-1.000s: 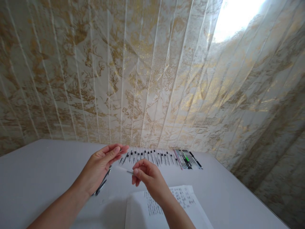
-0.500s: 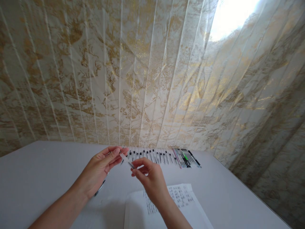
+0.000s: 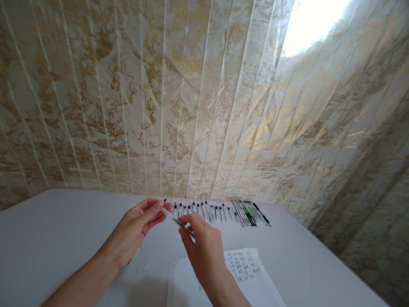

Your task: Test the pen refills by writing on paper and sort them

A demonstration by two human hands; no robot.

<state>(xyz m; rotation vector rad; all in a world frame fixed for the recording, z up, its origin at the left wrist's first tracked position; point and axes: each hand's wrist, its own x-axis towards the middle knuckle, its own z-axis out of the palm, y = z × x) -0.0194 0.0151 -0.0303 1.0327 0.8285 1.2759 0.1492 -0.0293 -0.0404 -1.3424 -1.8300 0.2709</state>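
A slim clear pen (image 3: 172,218) with a dark core slants between my two hands, above the table. My left hand (image 3: 140,226) pinches its upper left end between thumb and fingers. Lower down, my right hand (image 3: 204,241) grips the same pen, whose dark end shows beside the right thumb. Whether the pen is whole or only a barrel with its refill, I cannot tell. Behind the fingers lies a row of clear pens with black ends (image 3: 203,209). Another dark pen (image 3: 132,256) lies mostly hidden behind my left wrist.
At the right end of the row sits a group of coloured and black pens (image 3: 252,213), one with a green part. White sheets with handwriting (image 3: 243,266) lie under my right forearm. A gold-patterned curtain (image 3: 191,128) hangs behind the white table (image 3: 64,230).
My right hand has shifted slightly right and down. More of the pen's length now shows, with its dark end extending past my right fingers. My left hand stays nearly in place.
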